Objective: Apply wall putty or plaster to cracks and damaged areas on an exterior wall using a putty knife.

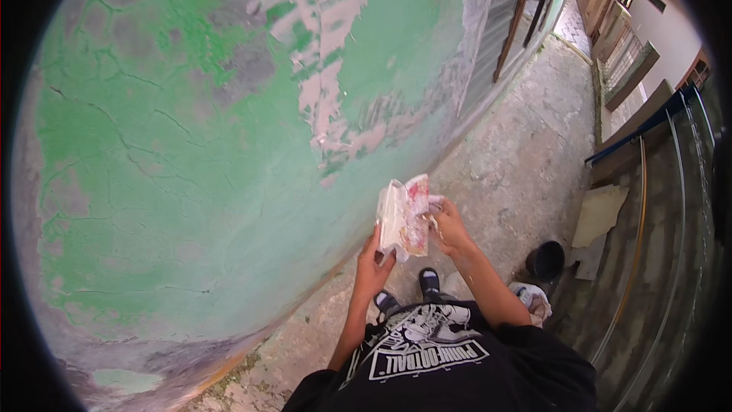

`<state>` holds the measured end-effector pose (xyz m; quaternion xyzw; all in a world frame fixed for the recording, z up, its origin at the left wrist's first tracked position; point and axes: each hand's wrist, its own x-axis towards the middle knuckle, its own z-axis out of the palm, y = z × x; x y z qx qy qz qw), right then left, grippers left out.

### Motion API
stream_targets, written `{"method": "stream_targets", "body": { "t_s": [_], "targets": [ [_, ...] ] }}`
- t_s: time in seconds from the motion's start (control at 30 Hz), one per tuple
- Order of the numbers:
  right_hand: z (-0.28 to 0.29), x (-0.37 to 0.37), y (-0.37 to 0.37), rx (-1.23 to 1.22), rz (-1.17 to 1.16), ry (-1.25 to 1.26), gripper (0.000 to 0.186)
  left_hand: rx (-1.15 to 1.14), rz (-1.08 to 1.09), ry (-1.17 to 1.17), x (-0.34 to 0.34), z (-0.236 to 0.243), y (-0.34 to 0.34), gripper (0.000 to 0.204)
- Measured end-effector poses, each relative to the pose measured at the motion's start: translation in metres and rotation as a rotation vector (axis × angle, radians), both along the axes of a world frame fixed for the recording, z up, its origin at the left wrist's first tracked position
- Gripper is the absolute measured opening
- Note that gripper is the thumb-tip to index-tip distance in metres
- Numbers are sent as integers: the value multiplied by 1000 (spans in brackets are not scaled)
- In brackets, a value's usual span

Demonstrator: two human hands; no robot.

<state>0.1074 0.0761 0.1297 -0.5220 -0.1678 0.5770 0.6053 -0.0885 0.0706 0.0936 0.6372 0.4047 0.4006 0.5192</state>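
In front of my body, both hands hold putty-smeared pieces edge to edge. My left hand [372, 265] is closed on the lower end of a pale, shallow, trough-like piece [393, 217] coated in whitish paste. My right hand [448, 226] grips the short whitish handle of a flat rectangular trowel [416, 217], its face blotched with red and white. Paste also marks my right fingers. Where the two pieces touch or overlap, I cannot make out. To the left stands a cracked green wall [191, 152] with a pale patch of spread putty [324, 69] on it.
Concrete ground [511, 145] runs along the wall toward a narrow passage at the far right. A black bucket [545, 261] and a whitish bag [532, 299] stand to my right, beside a dark block wall [663, 259] with poles and a leaning board [600, 215].
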Motion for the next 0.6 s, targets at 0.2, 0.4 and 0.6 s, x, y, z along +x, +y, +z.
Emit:
{"method": "stream_targets", "body": {
  "t_s": [0.2,0.4,0.6],
  "targets": [
    [-29,12,-8,108,-52,147,19,-326,-13,139,-1,20,-5,74],
    [38,9,2,280,71,326,29,-367,-98,-341,-15,-27,-9,67],
    [203,10,36,680,-137,-254,39,-550,9,-457,-24,-11,-10,58]
  ]
}}
